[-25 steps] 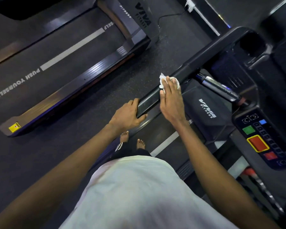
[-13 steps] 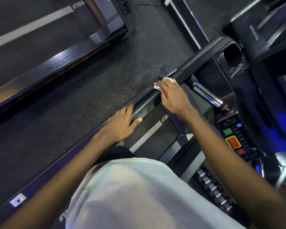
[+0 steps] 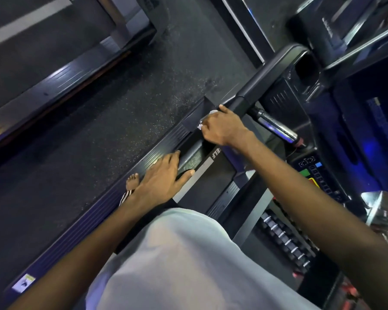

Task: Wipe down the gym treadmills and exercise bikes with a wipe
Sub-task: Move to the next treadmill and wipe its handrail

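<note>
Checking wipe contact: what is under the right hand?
A white wipe pokes out from the fingers of the right hand, pressed on the black handrail. The hand covers the rest of the wipe and the rail beneath it.

dark speckled rubber floor [image 3: 121, 104] spreads at left, and a row of dumbbells [image 3: 285, 240] lies lower right.
</note>
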Action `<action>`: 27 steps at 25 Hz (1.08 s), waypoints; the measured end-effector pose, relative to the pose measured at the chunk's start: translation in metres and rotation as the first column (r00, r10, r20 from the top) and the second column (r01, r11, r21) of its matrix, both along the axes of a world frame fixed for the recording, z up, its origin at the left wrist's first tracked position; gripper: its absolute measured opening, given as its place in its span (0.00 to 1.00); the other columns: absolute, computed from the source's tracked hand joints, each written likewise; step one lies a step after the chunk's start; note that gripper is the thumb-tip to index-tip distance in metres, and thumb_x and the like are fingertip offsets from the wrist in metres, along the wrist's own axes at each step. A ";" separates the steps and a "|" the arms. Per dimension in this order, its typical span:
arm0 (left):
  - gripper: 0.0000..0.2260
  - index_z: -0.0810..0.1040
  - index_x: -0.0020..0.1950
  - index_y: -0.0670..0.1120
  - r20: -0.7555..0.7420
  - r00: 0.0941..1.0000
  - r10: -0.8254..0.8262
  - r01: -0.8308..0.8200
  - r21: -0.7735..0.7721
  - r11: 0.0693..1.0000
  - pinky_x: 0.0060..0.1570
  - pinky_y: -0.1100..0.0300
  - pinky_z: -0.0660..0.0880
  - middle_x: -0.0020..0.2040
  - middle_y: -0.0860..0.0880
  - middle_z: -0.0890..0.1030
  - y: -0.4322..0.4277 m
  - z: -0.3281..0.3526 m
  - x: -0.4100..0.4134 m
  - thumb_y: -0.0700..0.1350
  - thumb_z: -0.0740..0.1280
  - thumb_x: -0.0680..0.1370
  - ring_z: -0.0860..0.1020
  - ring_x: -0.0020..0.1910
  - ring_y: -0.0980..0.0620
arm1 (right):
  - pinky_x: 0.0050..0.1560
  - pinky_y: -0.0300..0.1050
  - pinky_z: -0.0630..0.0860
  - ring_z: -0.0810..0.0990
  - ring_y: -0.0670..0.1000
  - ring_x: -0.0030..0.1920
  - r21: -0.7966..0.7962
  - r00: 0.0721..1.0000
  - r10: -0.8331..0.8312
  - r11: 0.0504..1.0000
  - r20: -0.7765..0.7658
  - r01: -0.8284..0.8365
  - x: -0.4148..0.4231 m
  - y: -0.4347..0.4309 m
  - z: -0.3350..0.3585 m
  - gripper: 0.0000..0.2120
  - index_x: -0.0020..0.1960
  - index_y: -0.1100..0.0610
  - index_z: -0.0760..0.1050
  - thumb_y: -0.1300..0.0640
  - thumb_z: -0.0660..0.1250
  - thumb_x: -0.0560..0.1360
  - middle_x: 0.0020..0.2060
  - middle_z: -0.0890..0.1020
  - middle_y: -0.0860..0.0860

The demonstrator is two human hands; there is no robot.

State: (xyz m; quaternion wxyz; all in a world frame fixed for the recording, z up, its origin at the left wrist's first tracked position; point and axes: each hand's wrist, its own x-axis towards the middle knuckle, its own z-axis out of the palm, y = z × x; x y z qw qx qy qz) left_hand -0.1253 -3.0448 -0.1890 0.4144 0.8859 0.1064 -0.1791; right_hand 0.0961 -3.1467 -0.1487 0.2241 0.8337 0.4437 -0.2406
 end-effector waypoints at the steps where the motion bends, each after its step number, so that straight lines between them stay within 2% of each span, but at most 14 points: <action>1: 0.38 0.57 0.77 0.42 -0.009 1.000 -0.014 0.014 -0.016 1.000 0.67 0.45 0.69 0.73 0.41 0.67 0.003 -0.001 0.002 0.69 0.51 0.78 0.69 0.70 0.42 | 0.76 0.52 0.53 0.77 0.51 0.61 0.002 1.000 0.011 1.000 0.003 -0.011 -0.002 0.001 -0.001 0.35 0.51 0.55 0.83 0.44 0.39 0.73 0.54 0.83 0.54; 3: 0.40 0.56 0.78 0.42 -0.021 0.999 -0.036 0.035 -0.041 0.999 0.67 0.44 0.68 0.74 0.41 0.66 0.006 -0.001 0.006 0.70 0.51 0.77 0.68 0.71 0.42 | 0.77 0.52 0.54 0.77 0.50 0.61 0.066 1.000 0.030 0.997 -0.004 -0.030 -0.009 -0.001 -0.001 0.33 0.53 0.56 0.83 0.45 0.41 0.74 0.55 0.83 0.53; 6: 0.38 0.54 0.79 0.41 -0.002 0.999 -0.045 0.045 -0.070 0.997 0.69 0.45 0.67 0.75 0.40 0.64 0.005 0.006 0.020 0.66 0.56 0.78 0.68 0.71 0.41 | 0.78 0.52 0.52 0.76 0.48 0.62 0.251 0.992 -0.118 0.962 0.042 0.104 -0.005 -0.019 0.007 0.25 0.56 0.55 0.81 0.50 0.47 0.78 0.57 0.82 0.51; 9: 0.38 0.51 0.80 0.42 0.016 0.999 -0.037 0.038 -0.076 0.996 0.70 0.47 0.65 0.76 0.40 0.62 0.000 0.015 0.031 0.63 0.58 0.79 0.66 0.72 0.41 | 0.77 0.54 0.56 0.71 0.51 0.69 0.438 0.954 -0.287 0.872 0.091 0.221 -0.017 -0.031 0.007 0.21 0.67 0.58 0.75 0.54 0.51 0.81 0.64 0.78 0.52; 12: 0.36 0.52 0.80 0.43 0.009 1.000 0.009 -0.009 -0.077 0.997 0.69 0.47 0.67 0.76 0.41 0.63 -0.005 0.019 0.031 0.63 0.58 0.80 0.67 0.72 0.42 | 0.77 0.51 0.57 0.61 0.51 0.76 0.574 0.908 -0.418 0.751 0.029 0.327 -0.049 -0.044 -0.002 0.22 0.75 0.59 0.66 0.54 0.52 0.83 0.73 0.69 0.54; 15: 0.36 0.53 0.79 0.44 0.024 1.000 0.019 -0.019 -0.034 0.999 0.68 0.47 0.68 0.75 0.42 0.64 -0.008 0.018 0.031 0.64 0.58 0.79 0.68 0.71 0.43 | 0.78 0.49 0.54 0.55 0.51 0.78 0.621 0.876 -0.481 0.673 -0.043 0.401 -0.047 -0.053 -0.007 0.24 0.78 0.59 0.59 0.55 0.51 0.83 0.77 0.62 0.54; 19: 0.34 0.52 0.79 0.43 0.072 0.997 0.001 -0.001 -0.010 1.000 0.68 0.47 0.68 0.75 0.41 0.64 -0.011 0.018 0.035 0.61 0.58 0.80 0.68 0.70 0.42 | 0.78 0.50 0.54 0.53 0.53 0.79 0.660 0.792 -0.594 0.540 -0.140 0.522 -0.031 -0.042 -0.006 0.23 0.77 0.60 0.60 0.57 0.52 0.83 0.78 0.60 0.54; 24: 0.32 0.54 0.78 0.40 0.067 0.998 0.014 -0.018 0.050 0.999 0.65 0.46 0.69 0.73 0.37 0.67 -0.024 0.028 0.054 0.52 0.57 0.78 0.71 0.66 0.39 | 0.78 0.46 0.53 0.53 0.51 0.79 0.713 0.867 -0.478 0.557 -0.143 0.425 -0.050 -0.061 -0.011 0.22 0.76 0.59 0.63 0.56 0.52 0.84 0.77 0.62 0.54; 27: 0.33 0.53 0.79 0.41 0.072 0.997 0.020 -0.025 0.078 0.997 0.65 0.45 0.69 0.73 0.40 0.67 -0.027 0.028 0.057 0.56 0.57 0.80 0.70 0.68 0.41 | 0.78 0.48 0.53 0.52 0.51 0.79 0.703 0.784 -0.593 0.480 -0.181 0.525 -0.021 -0.054 -0.012 0.22 0.77 0.58 0.61 0.55 0.50 0.84 0.78 0.59 0.53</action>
